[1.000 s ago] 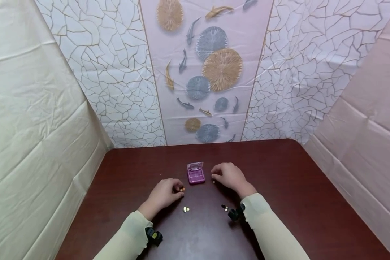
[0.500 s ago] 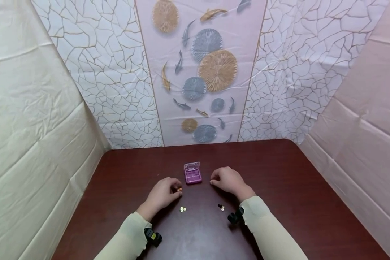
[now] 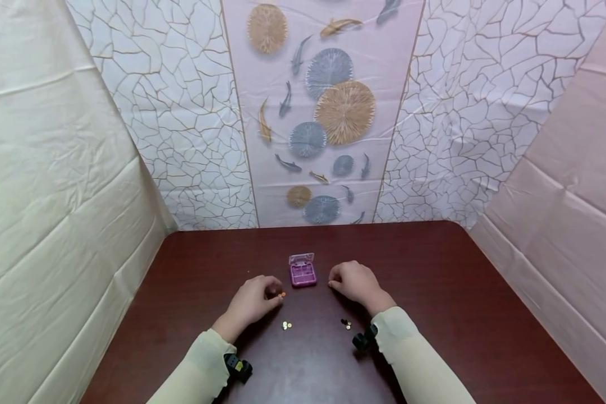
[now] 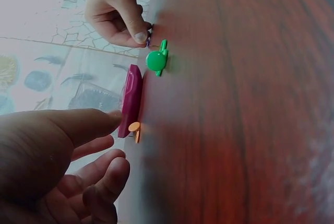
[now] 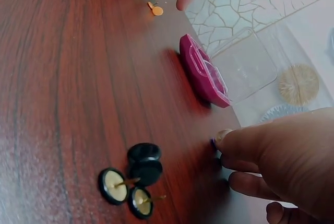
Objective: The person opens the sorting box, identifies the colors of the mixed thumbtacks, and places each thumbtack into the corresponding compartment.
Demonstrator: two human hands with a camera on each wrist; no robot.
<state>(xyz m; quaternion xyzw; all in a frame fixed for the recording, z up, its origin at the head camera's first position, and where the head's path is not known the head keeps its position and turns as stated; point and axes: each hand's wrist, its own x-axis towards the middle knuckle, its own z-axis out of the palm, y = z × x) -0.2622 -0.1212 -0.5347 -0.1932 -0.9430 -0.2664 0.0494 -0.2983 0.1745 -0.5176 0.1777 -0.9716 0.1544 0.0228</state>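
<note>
Presumably light, best edge-gripped, the purple piece (image 4: pixel 148 40) sat toward the tabletop's (image 3: pixel 429 280) far edge, right hand (image 3: pixel 356 281) pinching it, left hand's (image 3: pixel 251 298) fingers apart.

purple piece (image 5: pixel 213 143): mostly hidden, right wrist view | sleeves (image 3: pixel 194 367): cut off below, head view

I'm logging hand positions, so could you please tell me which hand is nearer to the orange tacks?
The left hand: it is right beside the orange tacks. The right hand is farther off, on the opposite side of the pink case.
</note>
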